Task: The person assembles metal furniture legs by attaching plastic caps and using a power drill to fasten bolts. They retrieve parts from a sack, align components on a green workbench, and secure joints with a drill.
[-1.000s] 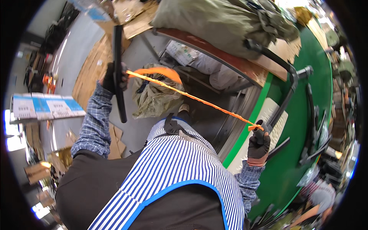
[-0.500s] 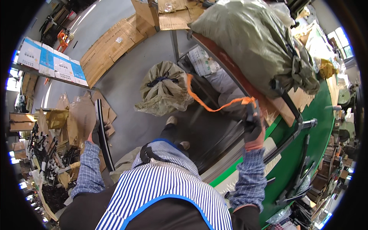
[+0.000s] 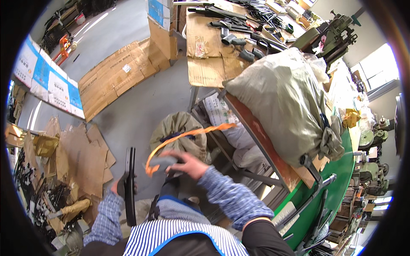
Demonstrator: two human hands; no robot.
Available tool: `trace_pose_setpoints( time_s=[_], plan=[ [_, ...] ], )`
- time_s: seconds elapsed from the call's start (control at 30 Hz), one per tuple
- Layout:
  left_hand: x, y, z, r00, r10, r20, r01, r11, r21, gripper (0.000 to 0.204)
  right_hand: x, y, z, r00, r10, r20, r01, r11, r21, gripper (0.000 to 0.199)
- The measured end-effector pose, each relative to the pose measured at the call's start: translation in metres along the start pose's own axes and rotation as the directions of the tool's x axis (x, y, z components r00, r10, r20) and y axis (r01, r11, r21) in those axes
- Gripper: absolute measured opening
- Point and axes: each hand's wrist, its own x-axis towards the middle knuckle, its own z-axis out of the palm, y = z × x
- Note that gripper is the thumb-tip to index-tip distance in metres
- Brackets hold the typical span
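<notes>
My left hand [image 3: 122,186] is closed around a long, slightly curved black bar [image 3: 130,187] held almost upright at my left side. In front of my body, my right hand [image 3: 189,164] grips a grey hand-sized piece [image 3: 163,162], its exact kind unclear. An orange strip [image 3: 183,134] trails from that piece, arching up and rightward to a free-looking end. Behind the strip, a tied olive sack [image 3: 181,121] stands on the floor by my feet.
A big full sack [image 3: 273,102] lies on the red-brown bench [image 3: 256,132] to the right. Black parts [image 3: 230,21] cover a cardboard-topped table. A green table [image 3: 337,187] holds black tubes. Cardboard [image 3: 83,153] and black rods [image 3: 38,192] are at left; a cardboard barrier [image 3: 115,77] stands ahead.
My right hand has swung from the right side to in front of me, carrying the grey piece and orange strip. My left hand still holds the black bar, now slightly lower.
</notes>
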Motion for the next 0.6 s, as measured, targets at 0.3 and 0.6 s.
trace_pose_setpoints(
  time_s=[0.3, 0.6],
  plan=[
    [0.031, -0.003, -0.063, 0.99, -0.1, -0.102, 0.104, 0.994, 0.033, 0.057, 0.127, 0.263, -0.133, 0.679, 0.147, -0.719, -0.536, 0.769, -0.348, 0.054],
    [0.072, 0.017, -0.054, 0.988, -0.148, -0.047, 0.154, 0.978, 0.144, 0.054, 0.149, 0.317, -0.148, 0.566, 0.258, -0.783, -0.719, 0.619, -0.316, 0.068]
  ],
)
